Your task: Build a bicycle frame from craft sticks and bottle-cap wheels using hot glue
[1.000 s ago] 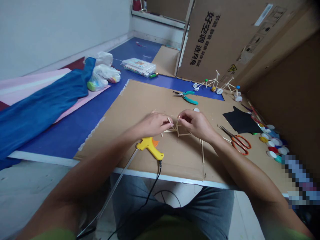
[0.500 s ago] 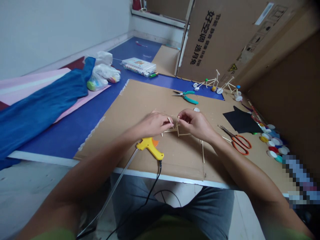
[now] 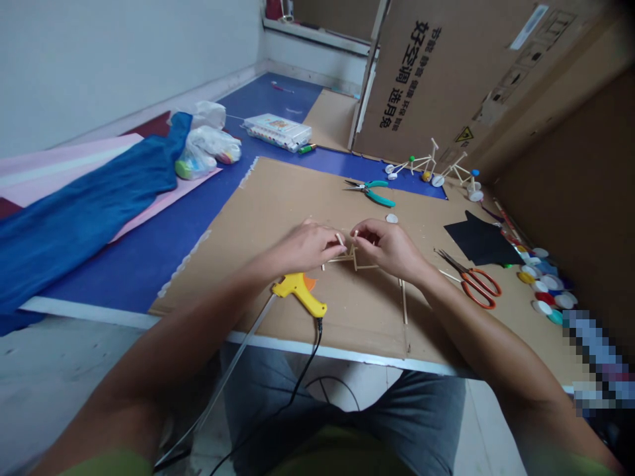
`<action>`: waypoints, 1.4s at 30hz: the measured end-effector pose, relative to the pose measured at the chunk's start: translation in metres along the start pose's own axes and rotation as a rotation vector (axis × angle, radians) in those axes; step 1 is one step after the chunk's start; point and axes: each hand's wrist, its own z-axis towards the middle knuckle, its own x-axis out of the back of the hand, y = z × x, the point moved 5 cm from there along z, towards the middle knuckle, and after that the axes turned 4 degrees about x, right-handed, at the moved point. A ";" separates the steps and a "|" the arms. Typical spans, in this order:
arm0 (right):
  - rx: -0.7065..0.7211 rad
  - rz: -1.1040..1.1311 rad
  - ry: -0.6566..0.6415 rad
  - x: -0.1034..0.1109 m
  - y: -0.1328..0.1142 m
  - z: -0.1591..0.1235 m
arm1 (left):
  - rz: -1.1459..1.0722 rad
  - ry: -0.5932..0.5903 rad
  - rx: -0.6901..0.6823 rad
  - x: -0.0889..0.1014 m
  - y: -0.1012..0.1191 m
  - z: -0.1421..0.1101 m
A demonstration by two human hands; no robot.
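My left hand [image 3: 318, 243] pinches a short pale wooden stick [image 3: 340, 240] between thumb and fingers. Close beside it on the right, my right hand [image 3: 385, 243] has its fingertips closed on the top of another thin wooden stick [image 3: 356, 235]. Beneath both hands, a small frame of glued sticks [image 3: 366, 266] rests on the cardboard, partly covered by the right hand. A yellow hot glue gun [image 3: 301, 293] lies just below my left hand, its nozzle end hidden. One loose stick [image 3: 405, 305] lies under my right forearm.
Teal-handled pliers [image 3: 372, 190] lie beyond the hands. Orange-handled scissors [image 3: 473, 281], black paper [image 3: 481, 239] and several bottle caps [image 3: 544, 297] are at right. Small stick models [image 3: 421, 162] stand near a large cardboard box [image 3: 417, 79]. A plastic case [image 3: 278, 132] sits at the back.
The whole view has shifted very slightly. Both hands keep nearly the same pose; the stick at my right fingertips shows a little more.
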 end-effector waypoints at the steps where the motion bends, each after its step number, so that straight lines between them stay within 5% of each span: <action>1: -0.002 -0.001 -0.002 0.000 0.000 0.000 | -0.001 0.003 -0.001 0.000 0.000 0.000; 42: -0.045 0.032 0.012 -0.001 0.006 -0.001 | -0.023 -0.002 0.023 -0.007 -0.006 0.002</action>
